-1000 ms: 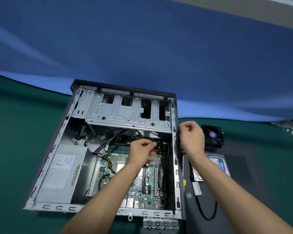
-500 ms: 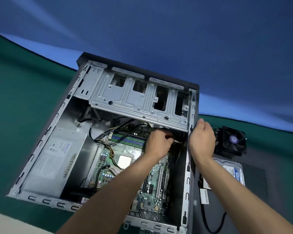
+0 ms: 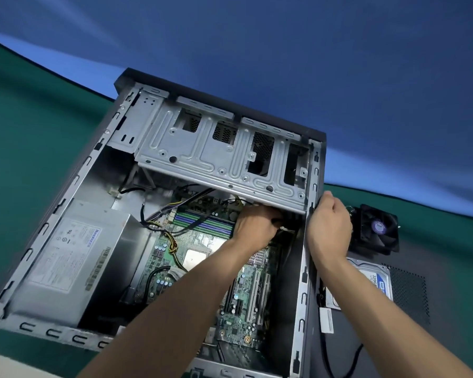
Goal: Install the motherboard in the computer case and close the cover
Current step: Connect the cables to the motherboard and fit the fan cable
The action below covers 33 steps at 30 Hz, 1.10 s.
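The open computer case (image 3: 93, 165) lies on its side on the green table, its interior facing me. The green motherboard (image 3: 243, 301) sits in the case floor, partly covered by my left forearm. My left hand (image 3: 254, 225) reaches under the silver drive cage (image 3: 216, 154) at the board's far end, fingers curled round a dark cable with a pale connector there. My right hand (image 3: 328, 227) grips the case's right side rail. The dark cover panel (image 3: 421, 336) lies flat to the right of the case.
A silver power supply (image 3: 66, 260) fills the case's left side, with loose black and yellow cables beside it. On the cover panel rest a black cooler fan (image 3: 377, 227) and a hard drive (image 3: 372, 279) with a black cable. A blue wall stands behind.
The view has moved closer and tilted over the case. My left hand has pushed deeper under the drive cage. My right hand has come down from the air onto the case's right rail.
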{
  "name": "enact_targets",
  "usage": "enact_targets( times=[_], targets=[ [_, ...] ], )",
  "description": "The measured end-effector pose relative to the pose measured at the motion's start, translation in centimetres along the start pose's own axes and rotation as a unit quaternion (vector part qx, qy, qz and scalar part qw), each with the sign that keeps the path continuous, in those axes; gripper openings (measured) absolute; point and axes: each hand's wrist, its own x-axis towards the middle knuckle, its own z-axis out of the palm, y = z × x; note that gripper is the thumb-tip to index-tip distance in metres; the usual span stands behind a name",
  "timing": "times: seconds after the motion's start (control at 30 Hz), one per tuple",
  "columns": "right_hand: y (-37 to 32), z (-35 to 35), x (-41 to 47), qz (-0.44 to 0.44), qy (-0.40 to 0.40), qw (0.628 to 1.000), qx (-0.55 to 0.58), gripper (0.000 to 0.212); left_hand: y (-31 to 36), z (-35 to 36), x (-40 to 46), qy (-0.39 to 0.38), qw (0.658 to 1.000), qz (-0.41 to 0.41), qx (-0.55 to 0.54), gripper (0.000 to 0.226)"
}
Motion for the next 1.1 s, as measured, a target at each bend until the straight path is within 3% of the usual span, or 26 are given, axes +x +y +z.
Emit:
enact_targets(
  times=[0.2,0.5,0.8,0.93,1.1],
  targets=[
    [0.00,-0.03,-0.02,0.005,0.002,1.000,-0.005,0.041,-0.08,0.15,0.06,-0.021,1.000,-0.008,0.013,0.015],
    [-0.22,-0.05,-0.09,0.005,0.002,1.000,-0.010,0.042,-0.62,-0.09,0.08,-0.037,0.995,0.062,0.073,0.023],
    [-0.20,-0.05,0.04,0.017,0.001,1.000,-0.012,0.042,-0.58,-0.06,0.28,-0.029,0.997,0.049,0.055,0.009],
    [-0.23,-0.02,0.01,0.015,0.005,1.000,-0.012,0.041,-0.65,0.22,0.29,-0.018,0.999,0.024,0.020,0.038],
    [-0.26,0.05,-0.05,0.015,0.010,1.000,-0.010,0.041,-0.52,0.29,0.40,-0.024,1.000,0.009,0.002,0.052]
  ],
)
